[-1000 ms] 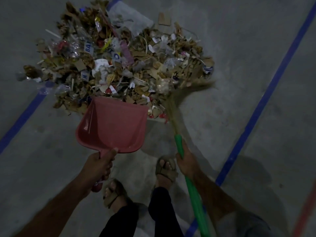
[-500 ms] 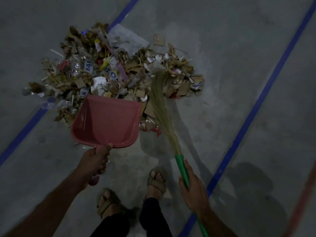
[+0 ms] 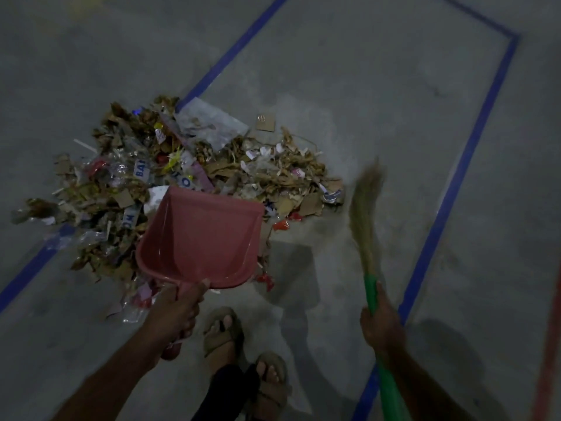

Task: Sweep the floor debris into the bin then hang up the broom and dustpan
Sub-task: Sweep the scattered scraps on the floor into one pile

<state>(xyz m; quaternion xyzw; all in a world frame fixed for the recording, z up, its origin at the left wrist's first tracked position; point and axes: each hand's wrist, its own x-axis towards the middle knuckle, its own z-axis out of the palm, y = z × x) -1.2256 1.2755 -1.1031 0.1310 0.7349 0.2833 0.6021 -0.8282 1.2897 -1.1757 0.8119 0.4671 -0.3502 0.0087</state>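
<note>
While mixed cardboard-and-plastic debris (image 3: 188, 180) lies heaped, left hand (image 3: 174, 314) grips pink plastic dustpan (image 3: 197, 238); right hand (image 3: 381, 325) grips green-handled straw broom (image 3: 365, 208).

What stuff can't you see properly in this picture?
- Dustpan handle: head view, mostly covered by the left hand gripping it.
- Broom bristle tips: head view, blurred by motion.
- Broom's green handle end: cut off by the bottom edge, past the right hand.
- Writing on scraps in the rubbish pile: too small and dark.
- The bin: not in view.
</note>
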